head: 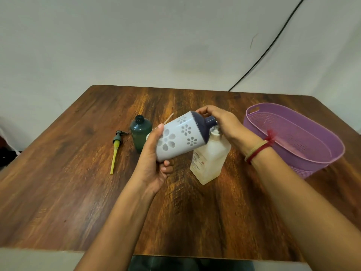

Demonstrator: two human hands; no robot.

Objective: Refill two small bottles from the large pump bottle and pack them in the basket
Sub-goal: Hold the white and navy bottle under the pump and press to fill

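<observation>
My left hand (pixel 154 159) grips the base of a large white bottle (pixel 181 133) with flower cut-outs and a dark blue neck. The bottle is tipped over, its neck pointing right and down onto the mouth of a small clear bottle (pixel 210 163) standing on the table. My right hand (pixel 220 122) grips the blue neck where the two bottles meet. A small dark green bottle (pixel 139 132) stands open just left of my left hand. Its pump head (pixel 116 145) with a yellow tube lies on the table further left.
A purple plastic basket (pixel 293 141) with nothing visible inside sits at the right of the wooden table (pixel 78 192). A thin stick pokes out behind the white bottle. A black cable runs down the wall behind the table.
</observation>
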